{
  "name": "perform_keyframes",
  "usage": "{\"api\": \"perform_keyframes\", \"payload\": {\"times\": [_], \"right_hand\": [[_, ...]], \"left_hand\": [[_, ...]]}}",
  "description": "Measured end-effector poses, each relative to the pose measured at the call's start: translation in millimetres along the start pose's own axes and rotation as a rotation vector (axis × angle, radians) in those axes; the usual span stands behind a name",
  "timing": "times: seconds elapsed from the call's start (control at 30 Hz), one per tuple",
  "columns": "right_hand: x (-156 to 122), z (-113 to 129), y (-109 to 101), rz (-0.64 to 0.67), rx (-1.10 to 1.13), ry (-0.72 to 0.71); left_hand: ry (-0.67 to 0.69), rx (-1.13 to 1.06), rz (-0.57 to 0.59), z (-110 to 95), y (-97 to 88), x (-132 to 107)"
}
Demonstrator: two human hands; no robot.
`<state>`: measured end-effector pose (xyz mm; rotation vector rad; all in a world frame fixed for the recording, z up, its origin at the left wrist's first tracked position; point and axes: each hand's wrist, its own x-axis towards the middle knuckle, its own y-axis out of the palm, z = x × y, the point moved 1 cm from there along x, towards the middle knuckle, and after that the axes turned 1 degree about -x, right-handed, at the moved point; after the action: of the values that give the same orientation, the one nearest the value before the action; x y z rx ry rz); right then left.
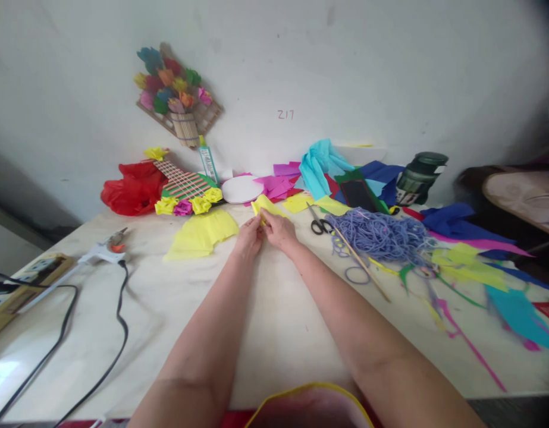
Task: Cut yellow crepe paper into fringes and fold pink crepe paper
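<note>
My left hand and my right hand meet at the middle of the table, fingers pinched together on a small strip of yellow crepe paper that sticks up beyond them. Both forearms stretch out from the near edge. A larger crumpled sheet of yellow crepe paper lies just left of my left hand. Black-handled scissors lie a little to the right of my right hand.
A glue gun with a black cord lies at the left beside a power strip. Purple yarn, a wooden stick and coloured paper scraps cover the right. Paper flowers, a red bag, a white plate and a dark jar line the wall.
</note>
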<state>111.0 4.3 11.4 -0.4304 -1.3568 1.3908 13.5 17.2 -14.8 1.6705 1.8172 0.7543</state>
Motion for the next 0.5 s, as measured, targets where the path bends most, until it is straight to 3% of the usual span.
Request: {"api": "perform_keyframes", "payload": {"times": [0.5], "right_hand": [[-2.5, 3.8, 7.2, 0.002, 0.018, 0.153]], "left_hand": [[0.185, -0.069, -0.220, -14.0, -1.8, -0.1]]}}
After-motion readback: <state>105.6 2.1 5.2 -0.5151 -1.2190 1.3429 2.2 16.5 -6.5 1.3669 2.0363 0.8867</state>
